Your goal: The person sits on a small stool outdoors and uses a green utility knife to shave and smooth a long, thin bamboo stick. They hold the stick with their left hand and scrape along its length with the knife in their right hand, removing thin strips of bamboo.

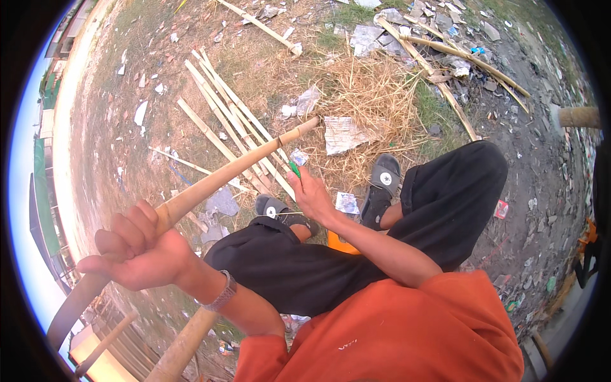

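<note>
A long bamboo pole (216,178) slants across the view from the lower left up toward the middle. My left hand (143,248), with a metal watch (224,293) at the wrist, is wrapped round its thicker lower part. Beneath the pole's far part, my right hand (312,196) is closed on a small green object (294,169); most of it lies hidden in the fingers, so its kind is unclear. Whether that object touches the pole cannot be made out. Split bamboo strips (219,95) lie on the ground beyond my hands.
Dry straw (375,95) with a pale flat scrap (344,135) lies ahead. Further bamboo poles (433,79) rest on rubble at the far right. An orange object (342,243) shows between my legs. Another thick bamboo pole (184,344) stands at my lower left.
</note>
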The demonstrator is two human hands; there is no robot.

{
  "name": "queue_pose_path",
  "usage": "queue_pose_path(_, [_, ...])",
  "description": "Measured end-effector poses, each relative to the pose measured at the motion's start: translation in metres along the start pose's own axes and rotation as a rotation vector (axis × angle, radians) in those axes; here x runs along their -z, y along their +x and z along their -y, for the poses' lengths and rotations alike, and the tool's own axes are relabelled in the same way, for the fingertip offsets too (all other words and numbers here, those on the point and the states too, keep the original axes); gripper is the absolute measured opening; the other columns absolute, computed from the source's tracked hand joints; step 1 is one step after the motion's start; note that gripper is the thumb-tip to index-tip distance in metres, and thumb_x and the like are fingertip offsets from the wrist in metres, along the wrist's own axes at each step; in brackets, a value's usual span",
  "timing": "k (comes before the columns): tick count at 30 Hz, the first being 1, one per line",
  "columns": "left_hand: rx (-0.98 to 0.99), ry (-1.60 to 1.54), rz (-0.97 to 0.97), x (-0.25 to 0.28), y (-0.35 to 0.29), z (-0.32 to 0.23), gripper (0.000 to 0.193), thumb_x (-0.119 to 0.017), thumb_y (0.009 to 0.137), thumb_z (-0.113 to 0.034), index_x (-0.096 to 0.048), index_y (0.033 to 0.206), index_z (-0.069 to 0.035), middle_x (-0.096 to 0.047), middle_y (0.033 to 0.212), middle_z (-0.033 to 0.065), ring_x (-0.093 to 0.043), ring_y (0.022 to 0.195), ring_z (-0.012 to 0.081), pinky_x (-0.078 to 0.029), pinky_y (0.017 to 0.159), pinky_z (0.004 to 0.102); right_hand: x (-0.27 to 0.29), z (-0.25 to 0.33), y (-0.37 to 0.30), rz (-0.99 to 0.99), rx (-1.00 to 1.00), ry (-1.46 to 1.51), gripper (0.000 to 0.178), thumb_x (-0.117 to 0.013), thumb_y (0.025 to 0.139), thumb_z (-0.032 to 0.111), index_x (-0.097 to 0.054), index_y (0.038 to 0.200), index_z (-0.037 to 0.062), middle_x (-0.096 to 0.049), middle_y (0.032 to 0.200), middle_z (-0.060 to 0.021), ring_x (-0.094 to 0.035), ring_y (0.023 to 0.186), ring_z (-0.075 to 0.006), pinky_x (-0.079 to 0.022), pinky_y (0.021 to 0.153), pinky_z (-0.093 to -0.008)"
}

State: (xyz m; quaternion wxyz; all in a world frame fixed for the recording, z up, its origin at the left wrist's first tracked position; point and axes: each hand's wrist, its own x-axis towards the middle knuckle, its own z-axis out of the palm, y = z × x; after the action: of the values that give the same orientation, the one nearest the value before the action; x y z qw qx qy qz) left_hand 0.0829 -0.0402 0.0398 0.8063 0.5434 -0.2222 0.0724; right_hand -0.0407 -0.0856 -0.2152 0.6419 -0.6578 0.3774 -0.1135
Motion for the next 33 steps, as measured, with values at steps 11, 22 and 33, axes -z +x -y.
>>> queue_pose_path(11, [0.047,-0.069,0.18,0.011,0.008,0.002,0.056,-0.037,0.093,-0.056,-0.02,0.054,-0.02,-0.016,0.047,-0.005,-0.012,0.043,0.0079,-0.013,0.047,0.0253,0.033,-0.007,0.027,-0.097,0.029,0.097,0.034,-0.036,0.098,0.037,-0.044,0.102,0.0044,-0.041,0.058,-0.0008,-0.04,0.052,-0.0116,-0.034,0.05,-0.0311])
queue_pose_path(22, [0.108,-0.171,0.433,0.039,0.016,0.005,0.056,-0.039,0.091,-0.058,-0.022,0.054,-0.02,-0.019,0.046,-0.0052,-0.013,0.043,0.0079,-0.013,0.047,0.0263,0.107,0.034,0.034,-0.29,0.005,0.508,0.026,-0.036,0.1,0.03,-0.044,0.11,0.0076,-0.032,0.062,0.0058,-0.03,0.046,-0.0026,-0.026,0.04,-0.0186])
queue_pose_path(33, [0.129,-0.301,0.653,0.039,0.01,0.002,0.057,-0.042,0.087,-0.064,-0.027,0.055,-0.019,-0.022,0.043,-0.0059,-0.014,0.039,0.0073,-0.012,0.043,0.0256,0.037,0.097,-0.025,0.084,0.328,-0.203,0.019,-0.042,0.097,0.022,-0.047,0.096,0.0033,-0.05,0.054,-0.0189,-0.052,0.049,-0.0387,-0.038,0.047,-0.0464])
